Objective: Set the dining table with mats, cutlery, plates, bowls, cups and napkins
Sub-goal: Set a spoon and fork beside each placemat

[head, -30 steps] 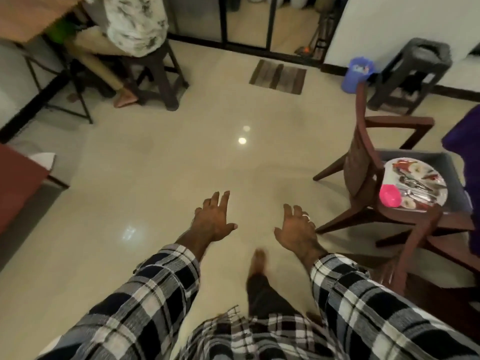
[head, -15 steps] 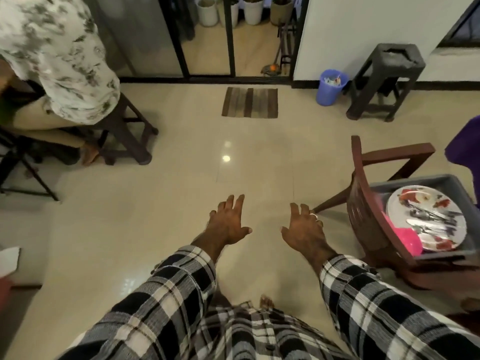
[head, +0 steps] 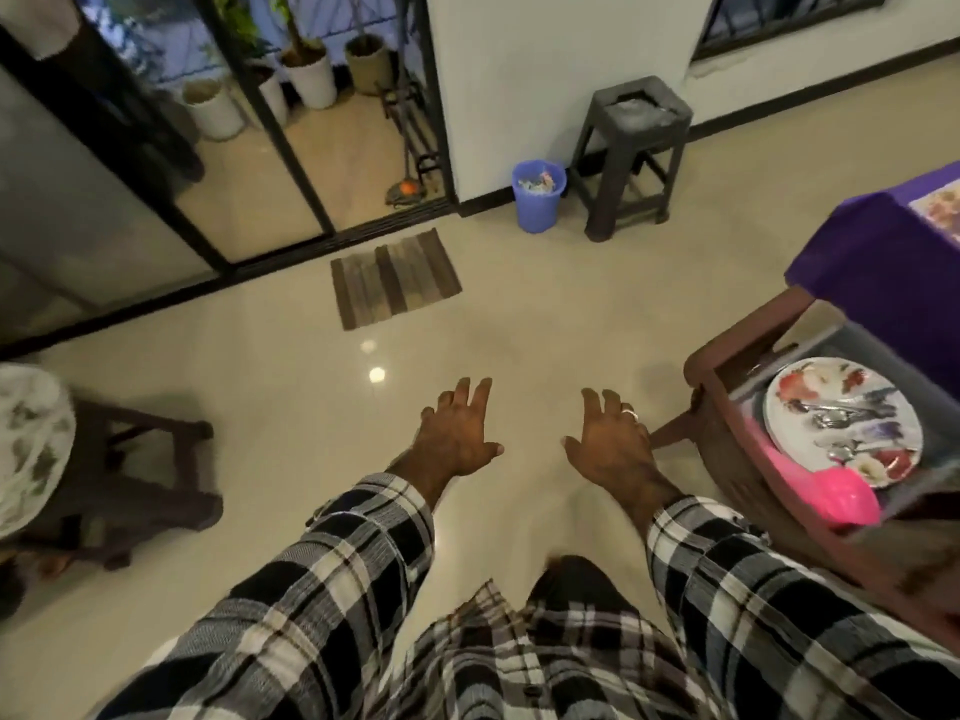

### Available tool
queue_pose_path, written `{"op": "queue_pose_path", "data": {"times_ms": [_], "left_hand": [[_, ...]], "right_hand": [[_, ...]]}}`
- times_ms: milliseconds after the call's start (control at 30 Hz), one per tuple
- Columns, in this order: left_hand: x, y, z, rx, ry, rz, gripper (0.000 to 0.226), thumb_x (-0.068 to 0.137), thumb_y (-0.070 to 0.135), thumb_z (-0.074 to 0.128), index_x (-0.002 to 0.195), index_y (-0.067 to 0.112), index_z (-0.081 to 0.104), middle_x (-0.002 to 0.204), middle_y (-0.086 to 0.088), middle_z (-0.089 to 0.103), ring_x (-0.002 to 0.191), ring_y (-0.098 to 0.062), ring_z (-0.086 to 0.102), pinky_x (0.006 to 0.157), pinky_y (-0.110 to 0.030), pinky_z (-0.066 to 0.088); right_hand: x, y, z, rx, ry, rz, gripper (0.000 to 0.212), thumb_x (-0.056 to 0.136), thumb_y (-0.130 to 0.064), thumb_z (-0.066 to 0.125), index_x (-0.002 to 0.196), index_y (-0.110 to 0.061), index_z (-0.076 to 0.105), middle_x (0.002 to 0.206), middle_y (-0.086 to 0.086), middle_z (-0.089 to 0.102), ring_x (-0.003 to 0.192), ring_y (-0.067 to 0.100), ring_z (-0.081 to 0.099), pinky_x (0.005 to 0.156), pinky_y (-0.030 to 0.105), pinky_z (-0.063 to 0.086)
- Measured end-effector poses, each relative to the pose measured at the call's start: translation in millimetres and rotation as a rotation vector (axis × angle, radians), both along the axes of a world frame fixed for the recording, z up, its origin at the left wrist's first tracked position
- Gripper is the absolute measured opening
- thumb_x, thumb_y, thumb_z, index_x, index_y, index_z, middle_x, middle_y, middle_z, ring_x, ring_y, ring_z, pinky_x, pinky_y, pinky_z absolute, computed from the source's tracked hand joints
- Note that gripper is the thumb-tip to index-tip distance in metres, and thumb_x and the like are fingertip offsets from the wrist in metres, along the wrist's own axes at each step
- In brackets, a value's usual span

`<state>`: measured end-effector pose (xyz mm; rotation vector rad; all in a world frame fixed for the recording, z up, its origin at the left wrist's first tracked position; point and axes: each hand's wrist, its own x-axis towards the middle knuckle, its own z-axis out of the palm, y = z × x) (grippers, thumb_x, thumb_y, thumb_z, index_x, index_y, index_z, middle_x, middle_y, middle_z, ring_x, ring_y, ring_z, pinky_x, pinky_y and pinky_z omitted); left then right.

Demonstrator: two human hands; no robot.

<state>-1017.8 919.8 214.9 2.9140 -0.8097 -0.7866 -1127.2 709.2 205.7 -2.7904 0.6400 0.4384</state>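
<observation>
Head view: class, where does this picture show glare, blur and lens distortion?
Head view: two bright glare spots on the glossy floor below the striped mat; motion blur smears the dark stool at left and the checked sleeves; wide-angle distortion tilts the door frame and wall edges; the plate stays fairly sharp.

Table (head: 878, 241) cut by right edge, only purple corner shows. Cutlery (head: 836, 415) on plate (head: 810, 379) blurred, pcs can't be told apart. Seated person (head: 28, 439) cut off left.
</observation>
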Motion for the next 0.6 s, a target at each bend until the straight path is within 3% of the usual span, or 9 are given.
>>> {"op": "queue_pose_path", "data": {"times_ms": [333,600], "left_hand": [[198.7,-148.2,-6.9,0.025,0.014,-0.135,0.113,0.092,0.065,0.068,0.169,0.028,-0.005,0.178,-0.010,0.003,0.157,-0.038,0.024,0.117,-0.058,0.037],[325.2,-284.1,7.4,0.025,0.020,-0.316,0.112,0.094,0.064,0.067,0.169,0.027,-0.006,0.178,-0.011,0.002,0.157,-0.038,0.022,0.117,-0.057,0.036]], "right_hand": [[176.3,-121.4,-9.0,0.024,-0.007,-0.170,0.085,0.092,-0.057,0.065,0.157,-0.018,0.027,0.153,0.014,0.036,0.134,0.038,0.047,0.102,0.052,0.047],[259.0,-242.8,6.7,-0.055,-0.001,-0.301,0.085,0.092,-0.058,0.064,0.158,-0.019,0.027,0.153,0.013,0.038,0.131,0.036,0.049,0.101,0.051,0.049]]}}
